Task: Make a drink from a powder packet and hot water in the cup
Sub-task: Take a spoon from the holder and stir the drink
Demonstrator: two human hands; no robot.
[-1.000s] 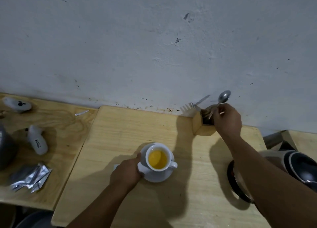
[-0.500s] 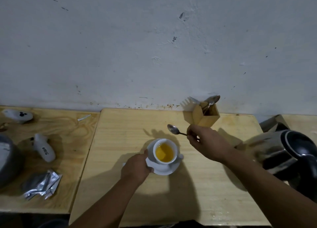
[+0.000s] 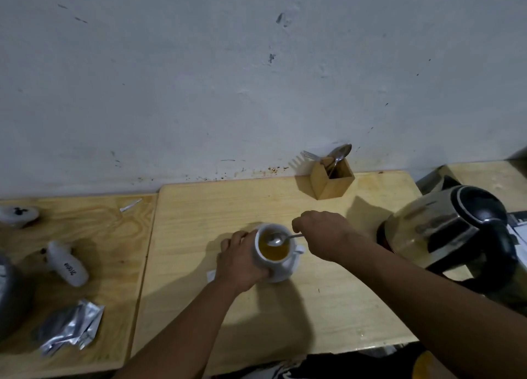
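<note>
The right hand (image 3: 322, 233) is closed on the handle of a spoon (image 3: 278, 239), pinching it near its end, and the spoon's bowl sits over the yellow-orange drink at the mouth of the cup (image 3: 272, 247); whether the bowl touches the liquid cannot be told. The left hand (image 3: 241, 260) is wrapped against the left side of the white cup, fingers curled round its wall. The cup stands on a white saucer (image 3: 288, 270), handle pointing right, near the middle of the lighter worktop (image 3: 199, 221).

A small white scrap (image 3: 211, 275) lies just beside the left wrist. Behind the hands, against the wall, a wooden cutlery holder (image 3: 332, 182) stands tilted in view, with a fork (image 3: 310, 155) and another spoon (image 3: 340, 153) sticking out. To the right of the right forearm is a steel kettle (image 3: 447, 230) with a black lid and handle.

On the neighbouring worktop (image 3: 99, 236) to the left lie crumpled silver packets (image 3: 71, 327), a white bottle (image 3: 67, 267) on its side, a small white object (image 3: 18, 214) farther back, and a torn silver strip (image 3: 130, 204) near the wall.
</note>
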